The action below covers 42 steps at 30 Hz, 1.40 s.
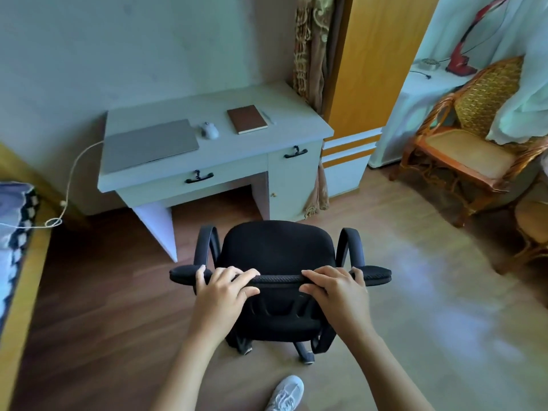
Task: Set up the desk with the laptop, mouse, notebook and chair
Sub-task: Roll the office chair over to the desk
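Gripping the top edge of the chair (277, 256) back, the left hand (221, 295) and right hand (338, 295) sit side by side, fingers (243, 275) curled over the rim and thumbs tucked under it. The chair faces the surface (237, 143), which lies straight ahead of the hands and somewhat to the left, with floor between the seat and the knee gap. On the surface the closed laptop (149, 145), mouse (210, 130) and notebook (247, 119) lie in a row (a pen beside the notebook). Judging by this, the chair needs a forward push angled slightly left, both hands equally placed.
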Available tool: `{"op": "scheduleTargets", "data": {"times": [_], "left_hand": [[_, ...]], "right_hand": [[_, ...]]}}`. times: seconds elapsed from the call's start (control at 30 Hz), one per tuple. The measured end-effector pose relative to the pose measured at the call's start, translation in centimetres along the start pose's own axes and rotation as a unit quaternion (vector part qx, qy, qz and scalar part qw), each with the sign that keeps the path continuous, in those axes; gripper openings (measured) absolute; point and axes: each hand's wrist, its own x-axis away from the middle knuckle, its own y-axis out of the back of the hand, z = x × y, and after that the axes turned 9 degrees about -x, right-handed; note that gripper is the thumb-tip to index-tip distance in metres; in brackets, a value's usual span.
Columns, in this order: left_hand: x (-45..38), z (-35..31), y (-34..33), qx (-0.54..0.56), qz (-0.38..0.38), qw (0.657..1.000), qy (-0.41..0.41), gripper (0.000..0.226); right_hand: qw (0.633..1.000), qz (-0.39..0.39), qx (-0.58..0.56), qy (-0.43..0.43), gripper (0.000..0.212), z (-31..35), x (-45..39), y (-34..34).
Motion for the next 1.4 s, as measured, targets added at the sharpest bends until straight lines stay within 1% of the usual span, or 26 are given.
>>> {"op": "scheduleTargets", "data": {"times": [0.17, 0.3, 0.43, 0.5, 0.53, 0.6, 0.7, 0.77, 0.93, 1.07, 1.2, 1.27, 1.4], "left_hand": [[1.4, 3.6, 0.7, -0.005, -0.008, 1.000, 0.028, 0.032], [1.0, 6.4, 0.8, -0.007, -0.018, 0.999, 0.047, 0.030], [-0.3, 9.7, 0.6, -0.013, -0.031, 0.997, 0.068, 0.027], [-1.3, 11.2, 0.3, -0.011, -0.038, 0.996, 0.085, 0.021], [-1.8, 12.0, 0.3, -0.009, -0.037, 0.995, 0.094, 0.021], [-3.0, 13.5, 0.2, -0.004, -0.024, 0.994, 0.107, 0.029], [-4.9, 15.5, 0.3, -0.005, -0.009, 0.993, 0.114, 0.031], [-6.2, 16.8, 0.3, -0.006, -0.012, 0.993, 0.116, 0.032], [-8.6, 19.3, -0.2, -0.003, -0.008, 0.993, 0.121, 0.032], [-10.6, 20.5, -0.8, 0.011, 0.005, 0.991, 0.134, 0.032], [-12.5, 21.2, -1.3, 0.040, 0.012, 0.986, 0.159, 0.024], [-13.5, 21.5, -1.0, 0.060, 0.027, 0.983, 0.169, 0.024], [-15.6, 21.4, -0.1, 0.081, 0.090, 0.974, 0.191, 0.031]], "right_hand": [[0.999, 0.023, -0.010, 0.035, 0.041, 3.2, -1.3, -1.9], [0.998, 0.047, -0.013, 0.048, 0.032, 5.2, -3.3, -3.5], [0.996, 0.068, -0.033, 0.045, 0.026, 7.6, -6.3, -5.2], [0.995, 0.082, -0.052, 0.038, 0.025, 8.9, -8.4, -6.0], [0.994, 0.088, -0.059, 0.035, 0.025, 9.5, -9.4, -6.3], [0.993, 0.096, -0.064, 0.035, 0.025, 10.9, -11.3, -7.0], [0.993, 0.101, -0.054, 0.035, 0.025, 12.5, -14.1, -8.0], [0.992, 0.108, -0.053, 0.035, 0.024, 13.3, -16.0, -8.8], [0.993, 0.097, -0.055, 0.033, 0.021, 14.6, -19.1, -10.7], [0.991, 0.123, -0.050, 0.015, 0.021, 14.6, -21.3, -11.7], [0.990, 0.136, -0.042, 0.004, 0.024, 14.5, -23.8, -12.6], [0.989, 0.142, -0.048, 0.009, 0.025, 14.5, -25.1, -12.9], [0.984, 0.173, -0.041, 0.005, 0.025, 14.3, -27.8, -13.0]]}}
